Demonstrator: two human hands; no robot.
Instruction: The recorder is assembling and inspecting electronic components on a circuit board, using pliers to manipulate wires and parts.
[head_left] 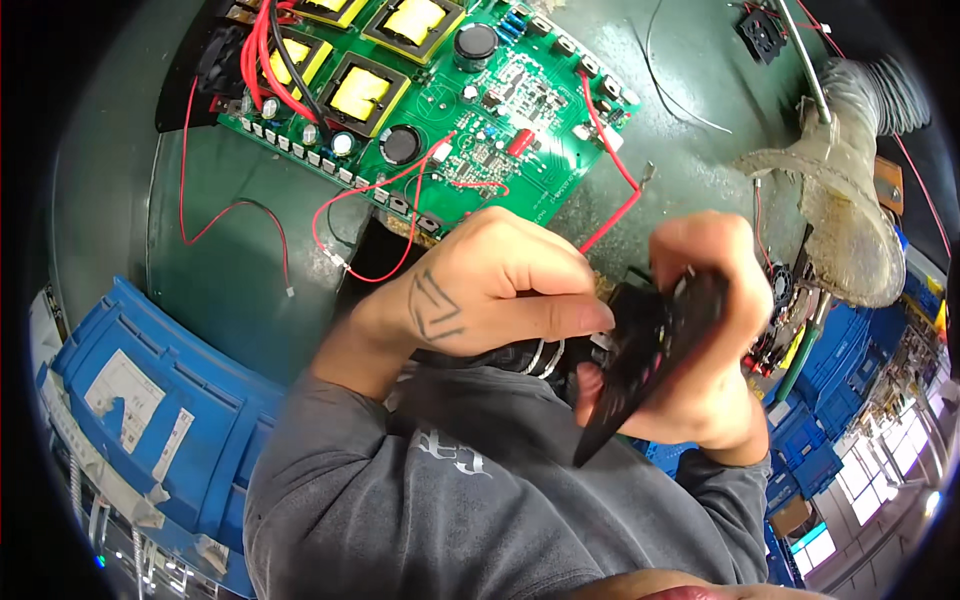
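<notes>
My right hand point(715, 330) grips a thin black panel point(655, 345) with small openings or markings, tilted and blurred by motion. Close beside it, my left hand point(510, 285) is closed, thumb pressed against the curled fingers. Whatever lies between those fingers is hidden. Dark parts and white cord point(545, 357) show below and between the hands. Beyond them lies a green circuit board point(545, 190) carrying yellow-wrapped transformers point(360, 93), black capacitors and thick red and black wires. From its right edge a red wire point(612, 222) runs down behind my hands.
A fume hose with a cloudy hood point(850, 215) stands at the right. Blue bins point(170, 400) sit at lower left, more at lower right. A small black fan point(762, 38) lies at the top right. Thin red wire point(240, 203) trails over the green table point(230, 260).
</notes>
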